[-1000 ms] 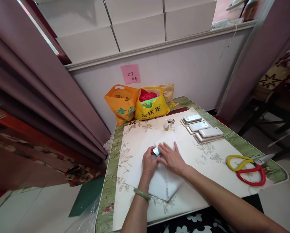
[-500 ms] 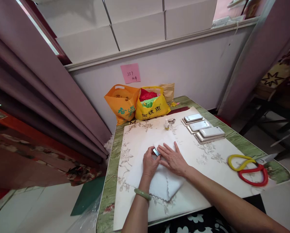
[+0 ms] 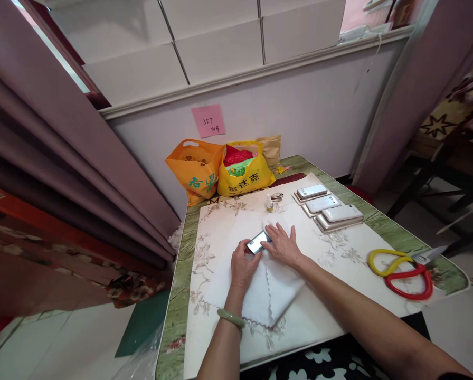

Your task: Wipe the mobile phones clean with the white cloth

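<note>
A small phone [image 3: 257,241] with a bright, reflective face lies over a white cloth [image 3: 274,295] with scalloped edges. My left hand [image 3: 242,264], a green bangle below its wrist, grips the phone's left end between thumb and fingers. At the right end rests my right hand [image 3: 284,247], its fingers stretched out and apart, the thumb touching the phone's face. Part of the right end is covered by that hand. Beyond the hands stand a small bottle [image 3: 269,203] and a pair of glasses [image 3: 276,197].
Several phones [image 3: 342,212] lie stacked at the back right. Large scissors [image 3: 403,272] with yellow and red handles rest at the right edge. An orange bag [image 3: 199,169] and a yellow bag [image 3: 248,177] stand against the wall. A floral sheet [image 3: 213,332] covers the table.
My right hand has drawn back to the right, uncovering more of the phone's face. My left hand keeps its grip. The view has shifted slightly.
</note>
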A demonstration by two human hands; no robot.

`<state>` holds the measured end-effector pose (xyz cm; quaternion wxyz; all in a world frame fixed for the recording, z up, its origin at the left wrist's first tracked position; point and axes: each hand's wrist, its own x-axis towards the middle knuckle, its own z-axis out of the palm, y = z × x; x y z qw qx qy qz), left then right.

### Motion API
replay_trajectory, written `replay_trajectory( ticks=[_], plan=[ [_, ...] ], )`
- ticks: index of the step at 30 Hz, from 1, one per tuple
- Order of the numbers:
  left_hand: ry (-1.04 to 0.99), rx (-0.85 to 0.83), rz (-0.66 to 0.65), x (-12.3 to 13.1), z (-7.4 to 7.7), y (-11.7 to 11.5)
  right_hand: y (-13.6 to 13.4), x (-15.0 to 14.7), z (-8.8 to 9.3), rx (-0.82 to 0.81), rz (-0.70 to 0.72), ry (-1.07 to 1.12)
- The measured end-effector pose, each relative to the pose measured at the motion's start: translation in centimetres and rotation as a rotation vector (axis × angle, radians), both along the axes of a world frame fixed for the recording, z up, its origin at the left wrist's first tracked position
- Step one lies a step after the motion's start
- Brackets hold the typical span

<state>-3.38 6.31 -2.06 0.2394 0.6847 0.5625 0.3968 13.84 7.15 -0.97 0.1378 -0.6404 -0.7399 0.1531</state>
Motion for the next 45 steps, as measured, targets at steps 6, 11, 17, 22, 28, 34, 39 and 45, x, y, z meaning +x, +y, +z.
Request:
replay_trajectory(
  ticks=[6, 11, 17, 22, 28, 34, 39, 45],
  plan=[
    [-0.011, 0.015, 0.027, 0.2, -0.2, 0.0, -2.6, 0.0, -0.7, 0.149, 0.017, -0.079],
    [-0.062, 0.002, 0.006, 0.1, 0.1, 0.1, -3.4, 0.4, -0.4, 0.149, 0.009, -0.073],
    [-0.086, 0.003, 0.002, 0.2, 0.4, -0.1, 0.1, 0.5, 0.9, 0.002, 0.017, -0.007],
    [-0.099, 0.009, 0.009, 0.2, 0.0, 0.0, -2.5, 0.7, 0.0, 0.102, 0.055, -0.055],
    [-0.095, -0.007, -0.009, 0.0, 0.2, 0.1, -2.8, 0.3, 0.5, 0.114, 0.053, -0.059],
    [-0.088, 0.002, 0.004, 0.2, 0.6, -0.2, -0.9, -0.4, 0.8, 0.071, 0.013, -0.059],
    [-0.082, 0.008, 0.001, 0.0, -0.1, 0.0, -3.1, 0.1, 0.1, 0.184, 0.057, -0.072],
    [0.044, 0.086, 0.037, -0.3, -1.2, 0.2, -2.4, 1.1, 0.5, 0.144, -0.022, -0.057]
  ],
)
